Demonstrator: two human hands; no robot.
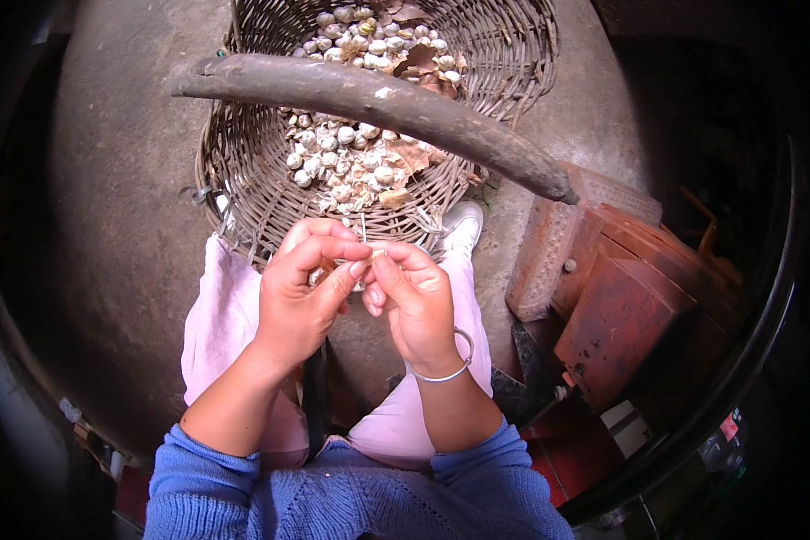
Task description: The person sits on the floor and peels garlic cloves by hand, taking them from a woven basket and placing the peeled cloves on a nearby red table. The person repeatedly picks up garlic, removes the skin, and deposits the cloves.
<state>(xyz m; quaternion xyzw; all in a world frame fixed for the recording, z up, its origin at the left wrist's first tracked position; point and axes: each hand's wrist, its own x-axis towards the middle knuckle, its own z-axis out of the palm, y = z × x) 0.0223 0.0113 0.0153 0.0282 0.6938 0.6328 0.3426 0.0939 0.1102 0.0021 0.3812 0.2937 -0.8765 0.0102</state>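
Both my hands meet just over the near rim of a wicker basket (250,182). My left hand (297,290) pinches a small pale piece (377,254), perhaps a bit of garlic, between thumb and fingers. On its other side, my right hand (408,290) has thumb and forefinger on the same piece. A thin whitish stalk (363,226) rises just beyond the fingertips; whether it belongs to the piece I cannot tell. Inside the basket lie many small whitish garlic bulbs (346,135), with loose papery skins (351,192) and dry brown leaves (408,155) among them.
A thick wooden handle (378,98) arches over the basket. To the right stands a rusty reddish metal box (621,324) with a ledge (547,256). A white shoe (464,226) touches near the basket's right side, on a concrete floor (128,202).
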